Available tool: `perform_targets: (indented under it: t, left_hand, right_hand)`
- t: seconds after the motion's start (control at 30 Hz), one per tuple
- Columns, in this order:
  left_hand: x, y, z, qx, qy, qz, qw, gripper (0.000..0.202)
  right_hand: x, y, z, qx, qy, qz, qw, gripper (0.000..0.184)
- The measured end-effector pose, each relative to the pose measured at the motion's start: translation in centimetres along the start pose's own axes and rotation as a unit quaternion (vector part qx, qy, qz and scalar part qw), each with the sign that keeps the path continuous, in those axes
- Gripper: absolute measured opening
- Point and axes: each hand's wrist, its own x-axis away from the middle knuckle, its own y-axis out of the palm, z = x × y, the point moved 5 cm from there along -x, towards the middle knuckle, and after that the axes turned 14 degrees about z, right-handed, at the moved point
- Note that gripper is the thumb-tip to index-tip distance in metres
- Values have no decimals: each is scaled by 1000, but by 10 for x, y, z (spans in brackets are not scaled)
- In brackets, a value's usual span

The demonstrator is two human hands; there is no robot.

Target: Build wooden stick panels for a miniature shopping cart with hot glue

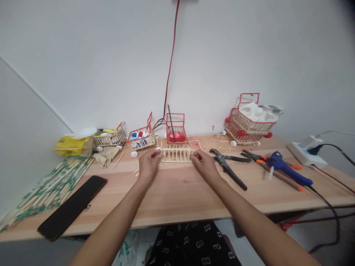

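Between my hands, near the middle of the wooden table, is a small basket-like frame of pale wooden sticks (pixel 176 156) with a row of upright bars. My left hand (pixel 149 164) pinches its left end, fingers closed. At the opposite end, my right hand (pixel 205 164) has its fingertips closed on the right side. Just behind the frame stands a miniature cart with a red handle (pixel 175 115), holding a red lump (pixel 176 137) and a dark stick. A small rectangle of sticks (pixel 195 145) lies beside my right hand.
Pliers (pixel 229 170), orange-handled cutters (pixel 277 173) and a blue glue gun (pixel 290 170) lie right, near a power strip (pixel 306 154). More miniature carts (pixel 141 139) line the wall. Left are a black phone (pixel 72 207) and wrapped chopsticks (pixel 52 184).
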Motion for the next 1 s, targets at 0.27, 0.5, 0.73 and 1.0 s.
perform_targets:
  t: [0.27,0.5,0.73,1.0]
  left_hand:
    - [4,-8,12,5,7,10,1000,18]
    - [2,-6,11,-2,-2,-2,1000,21]
    - [0,2,-4,-20,-20,-30,999,23]
    - [-1,8,-11,-34,-21,-49,998,22]
  right_hand:
    - [2,-7,-9,2,-14,-8,1000,19]
    - [3,-10,-11,26,-25,-10,999,21]
    - [4,-12,-9,54,-18,-15,998,23]
    - [2,-13,-4,85,-16,-12,996,25]
